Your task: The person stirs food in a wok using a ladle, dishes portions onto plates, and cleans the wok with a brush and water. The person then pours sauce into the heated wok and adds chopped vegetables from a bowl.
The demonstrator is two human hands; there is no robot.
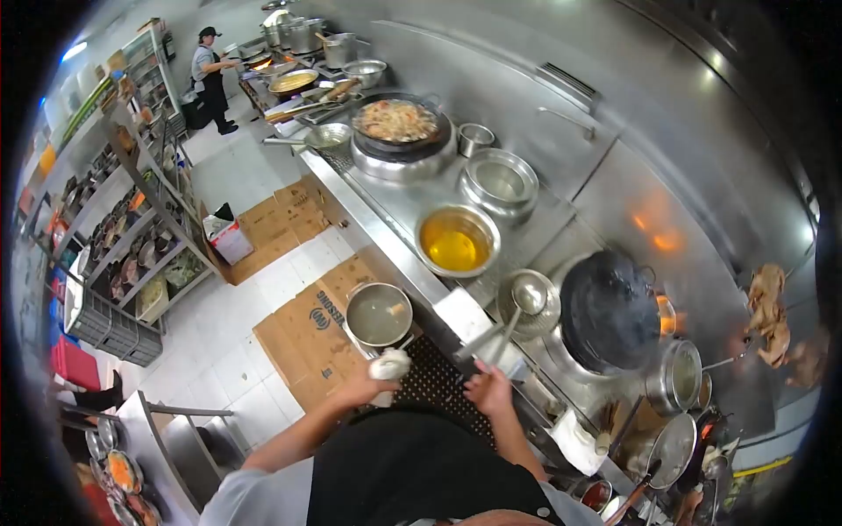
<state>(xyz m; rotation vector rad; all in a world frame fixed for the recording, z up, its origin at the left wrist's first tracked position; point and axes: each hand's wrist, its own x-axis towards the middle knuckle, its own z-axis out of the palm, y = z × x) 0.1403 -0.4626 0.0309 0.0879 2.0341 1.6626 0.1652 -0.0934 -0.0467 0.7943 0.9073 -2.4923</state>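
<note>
My left hand (363, 387) is closed around a bunched white cloth (390, 364) at the near side of a metal pot (379, 314). Pale cloudy liquid and a small light piece show inside the pot. Whether the cloth wraps a pot handle is hidden. My right hand (492, 391) is at the stove's front edge, fingers partly curled and apart, just below the handle end of a ladle (528, 293). No held thing shows in it. The ladle's bowl rests over a wire strainer (542, 319), beside a dark, smoking wok (605, 313).
A bowl of yellow oil (456, 243), a metal pot (500, 181) and a wok of food (396, 121) stand along the stove. Flame shows by the dark wok. Cardboard (289, 337) covers part of the floor. Shelving (132, 202) stands left; a co-worker (210, 79) is farther back.
</note>
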